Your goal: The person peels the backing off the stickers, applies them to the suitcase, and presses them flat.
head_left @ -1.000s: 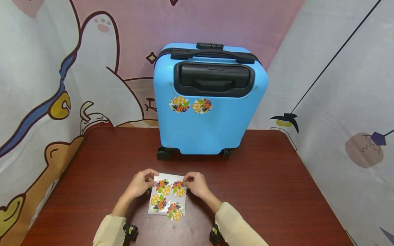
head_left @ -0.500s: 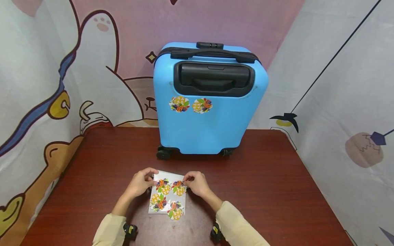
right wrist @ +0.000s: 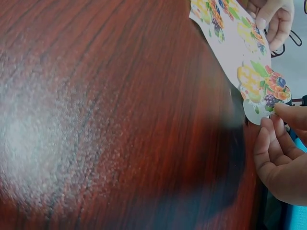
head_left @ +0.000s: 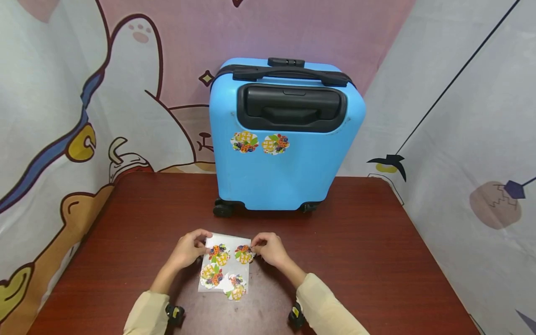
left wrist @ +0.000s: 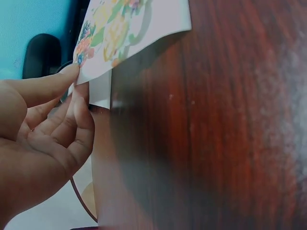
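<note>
A white sheet (head_left: 224, 270) bearing several round fruit-print stickers lies close over the table in front of me. My left hand (head_left: 187, 249) pinches its upper left edge between thumb and fingers; the left wrist view shows this edge raised off the wood. At the sheet's upper right, my right hand (head_left: 270, 250) pinches the outer edge of one fruit sticker (right wrist: 261, 86). That sticker juts past the sheet's right border, its pale rim showing in the right wrist view. Another sticker (head_left: 236, 288) overhangs the bottom edge.
A blue suitcase (head_left: 284, 177) with black handles and wheels stands upright at the back of the brown table (head_left: 368, 260). Two similar stickers (head_left: 244, 142) are on its front, side by side. A cartoon-printed cloth (head_left: 176, 56) hangs behind.
The sheet and my left hand have shifted slightly left, my right hand slightly right. The gap between the right hand's sticker and the one beside it has widened.
</note>
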`<state>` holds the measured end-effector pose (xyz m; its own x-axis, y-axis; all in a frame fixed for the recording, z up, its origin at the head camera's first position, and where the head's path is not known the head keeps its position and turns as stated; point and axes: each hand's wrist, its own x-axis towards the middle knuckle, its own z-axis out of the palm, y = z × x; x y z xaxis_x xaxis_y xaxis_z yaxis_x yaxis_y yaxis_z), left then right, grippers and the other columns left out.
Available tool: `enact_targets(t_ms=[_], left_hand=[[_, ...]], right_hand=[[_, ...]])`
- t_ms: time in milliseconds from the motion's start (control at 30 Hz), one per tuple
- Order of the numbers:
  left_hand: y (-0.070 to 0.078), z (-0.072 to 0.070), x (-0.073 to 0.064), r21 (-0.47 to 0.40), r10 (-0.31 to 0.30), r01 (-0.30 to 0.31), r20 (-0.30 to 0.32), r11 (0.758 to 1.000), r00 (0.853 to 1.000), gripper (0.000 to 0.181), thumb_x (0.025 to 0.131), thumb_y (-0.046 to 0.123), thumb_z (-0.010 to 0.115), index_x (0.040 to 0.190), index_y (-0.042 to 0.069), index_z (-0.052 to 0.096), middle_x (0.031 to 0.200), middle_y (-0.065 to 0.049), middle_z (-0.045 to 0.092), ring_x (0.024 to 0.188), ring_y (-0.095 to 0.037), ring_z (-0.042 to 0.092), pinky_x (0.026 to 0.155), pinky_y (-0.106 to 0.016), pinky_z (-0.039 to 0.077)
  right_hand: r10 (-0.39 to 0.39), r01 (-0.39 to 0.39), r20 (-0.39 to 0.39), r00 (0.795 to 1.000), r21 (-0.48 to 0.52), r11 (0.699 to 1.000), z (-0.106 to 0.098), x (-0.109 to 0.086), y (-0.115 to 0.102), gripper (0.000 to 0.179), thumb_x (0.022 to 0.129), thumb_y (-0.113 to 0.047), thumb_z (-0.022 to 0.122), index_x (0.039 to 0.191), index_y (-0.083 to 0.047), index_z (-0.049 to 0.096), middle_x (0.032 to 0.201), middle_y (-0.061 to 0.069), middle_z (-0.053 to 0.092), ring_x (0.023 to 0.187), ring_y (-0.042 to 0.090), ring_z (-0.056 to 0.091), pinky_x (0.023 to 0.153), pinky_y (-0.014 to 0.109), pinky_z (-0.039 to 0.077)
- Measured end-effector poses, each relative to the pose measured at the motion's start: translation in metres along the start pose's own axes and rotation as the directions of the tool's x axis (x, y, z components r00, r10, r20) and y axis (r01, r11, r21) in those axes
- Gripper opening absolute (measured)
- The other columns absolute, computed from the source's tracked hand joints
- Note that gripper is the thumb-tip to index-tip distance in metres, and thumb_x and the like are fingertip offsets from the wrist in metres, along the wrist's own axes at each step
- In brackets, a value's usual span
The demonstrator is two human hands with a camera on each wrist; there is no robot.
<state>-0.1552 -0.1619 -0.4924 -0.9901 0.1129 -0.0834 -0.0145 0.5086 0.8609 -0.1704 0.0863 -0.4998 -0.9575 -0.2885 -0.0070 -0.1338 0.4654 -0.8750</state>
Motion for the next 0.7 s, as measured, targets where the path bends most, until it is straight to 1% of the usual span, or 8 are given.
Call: enact_targets(t_ms=[133, 233, 300, 400, 500, 567, 700], left_hand=[[-0.001, -0.001, -0.001, 0.007, 0.009, -0.009, 0.001, 1.0, 1.0, 0.029, 0.075, -0.008, 0.067, 0.103, 0.0, 0.061, 0.069, -0.007, 0.061, 0.058, -0.019, 0.055, 0.043, -0.028, 0.042], [-0.002, -0.003, -0.001, 0.013, 0.019, -0.018, -0.006, 1.0, 1.0, 0.029, 0.074, -0.008, 0.067, 0.101, 0.0, 0.062, 0.076, -0.01, 0.064, 0.061, -0.017, 0.058, 0.044, -0.028, 0.042], [-0.002, -0.003, -0.001, 0.019, 0.023, -0.023, -0.011, 1.0, 1.0, 0.028, 0.073, -0.008, 0.067, 0.1, 0.001, 0.062, 0.081, -0.012, 0.065, 0.062, -0.015, 0.058, 0.045, -0.028, 0.042], [-0.002, -0.005, -0.002, 0.031, 0.018, -0.017, -0.013, 0.999, 1.0, 0.027, 0.074, -0.007, 0.067, 0.1, 0.002, 0.062, 0.088, -0.013, 0.064, 0.063, -0.016, 0.056, 0.045, -0.028, 0.042], [-0.002, -0.007, -0.002, 0.058, 0.005, -0.004, -0.025, 0.998, 1.0, 0.026, 0.075, -0.005, 0.069, 0.099, 0.003, 0.063, 0.093, -0.013, 0.062, 0.067, -0.018, 0.056, 0.046, -0.028, 0.043], [-0.002, -0.008, -0.001, 0.086, 0.014, -0.011, -0.034, 0.996, 0.999, 0.026, 0.075, -0.003, 0.07, 0.099, 0.005, 0.064, 0.097, -0.013, 0.061, 0.074, -0.02, 0.058, 0.05, -0.028, 0.044], [-0.002, -0.01, 0.0, 0.126, 0.062, -0.054, -0.055, 0.991, 0.997, 0.025, 0.073, -0.003, 0.071, 0.096, 0.006, 0.065, 0.102, -0.014, 0.058, 0.082, -0.026, 0.059, 0.062, -0.032, 0.046]], right_hand=[[0.0, 0.0, 0.012, 1.0, 0.026, 1.0, -0.003, 0.0, -0.002, 0.008, 0.076, 0.005, 0.067, 0.074, -0.002, 0.064, 0.064, 0.001, 0.058, 0.05, 0.017, 0.052, 0.037, 0.023, 0.041], [-0.008, 0.007, 0.019, 1.0, 0.053, 0.999, -0.005, 0.0, -0.004, 0.008, 0.076, 0.006, 0.066, 0.074, -0.001, 0.064, 0.063, 0.004, 0.058, 0.05, 0.024, 0.054, 0.036, 0.025, 0.041], [-0.01, 0.009, 0.023, 1.0, 0.067, 0.998, -0.006, 0.001, -0.006, 0.009, 0.076, 0.006, 0.066, 0.074, -0.001, 0.063, 0.063, 0.004, 0.058, 0.051, 0.029, 0.054, 0.036, 0.029, 0.043], [-0.011, 0.009, 0.031, 0.999, 0.086, 0.996, -0.009, 0.002, -0.008, 0.009, 0.077, 0.007, 0.065, 0.074, -0.001, 0.063, 0.062, 0.005, 0.057, 0.052, 0.032, 0.054, 0.036, 0.035, 0.044], [-0.018, 0.014, 0.033, 0.999, 0.093, 0.996, -0.011, 0.003, -0.011, 0.009, 0.077, 0.007, 0.065, 0.074, -0.001, 0.063, 0.061, 0.004, 0.056, 0.051, 0.033, 0.054, 0.036, 0.038, 0.044], [-0.019, 0.016, 0.035, 0.999, 0.094, 0.995, -0.013, 0.003, -0.013, 0.009, 0.077, 0.007, 0.065, 0.074, -0.001, 0.063, 0.06, 0.004, 0.055, 0.052, 0.035, 0.054, 0.036, 0.038, 0.044], [-0.024, 0.02, 0.035, 0.999, 0.089, 0.996, -0.016, 0.004, -0.016, 0.009, 0.078, 0.007, 0.065, 0.074, -0.001, 0.062, 0.061, 0.005, 0.056, 0.056, 0.041, 0.055, 0.038, 0.034, 0.044]])
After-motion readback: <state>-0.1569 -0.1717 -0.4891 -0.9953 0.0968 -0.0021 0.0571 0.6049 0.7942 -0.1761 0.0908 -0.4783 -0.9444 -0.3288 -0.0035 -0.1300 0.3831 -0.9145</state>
